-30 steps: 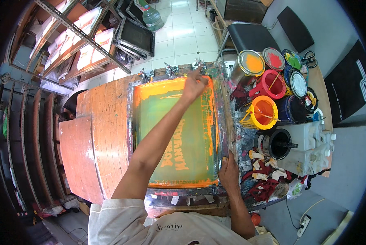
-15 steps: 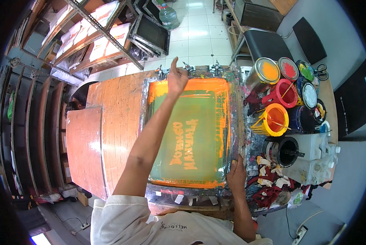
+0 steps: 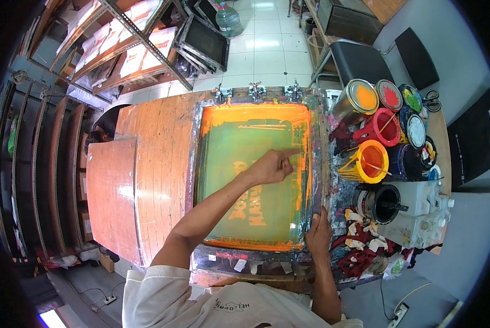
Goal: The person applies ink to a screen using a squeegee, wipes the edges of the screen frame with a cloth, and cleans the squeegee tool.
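A framed printing screen (image 3: 201,164) lies flat on a wooden table, its green mesh (image 3: 245,147) edged with orange ink and carrying orange lettering. My left hand (image 3: 271,167) reaches across the mesh, its index finger stretched out and touching the orange ink band near the screen's right side. My right hand (image 3: 318,236) presses on the frame's lower right corner. Neither hand holds anything.
Open paint cans and buckets (image 3: 371,158) in orange, red, green and white crowd the side table to the right, with a black-rimmed pot (image 3: 377,203), a white jug (image 3: 420,210) and ink-stained rags (image 3: 359,251). Wooden boards (image 3: 113,197) lie left. Metal shelves (image 3: 130,49) stand beyond.
My left hand has drawn back from the screen's far top edge to the middle right of the mesh. My right hand has stayed on the lower right corner.
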